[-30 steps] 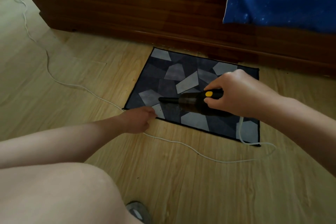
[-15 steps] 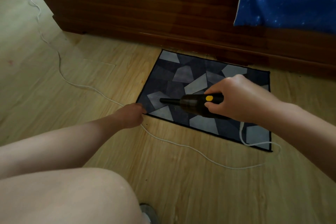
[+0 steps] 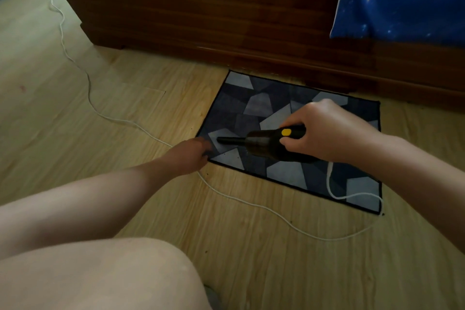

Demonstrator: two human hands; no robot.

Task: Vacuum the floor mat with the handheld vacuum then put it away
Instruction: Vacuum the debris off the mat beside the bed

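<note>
1. Container. The only receptacle I see is the dark, tinted dust chamber (image 3: pixel 261 145) in the mid-body of the handheld vacuum (image 3: pixel 270 142). Its contents cannot be read through the tint.

2. Location. The handheld vacuum is over the floor mat (image 3: pixel 254 98), at centre frame, above the mat's left half. The mat lies flat on the wood floor (image 3: pixel 251 246), with its far edge close to the dark wooden furniture base (image 3: pixel 201 12).

3. Orientation. The long axis runs nearly level across the frame. The black nozzle (image 3: pixel 230 140) points to frame left, its tip near the mat's left near corner. The grip end points right. The yellow switch (image 3: pixel 286 132) faces up.

4. Right hand (image 3: pixel 329 131). Fingers and thumb wrap the grip end, the thumb just below the switch.

5. Left hand (image 3: pixel 188 157). It rests at the mat's left near corner, fingertips on the mat edge, just beside the nozzle tip. I cannot tell whether it presses or pinches the edge.

6. Cord. A white cord (image 3: pixel 105 116) leaves the grip end, loops over the mat's right part and runs across the floor to the upper left of the frame.
</note>
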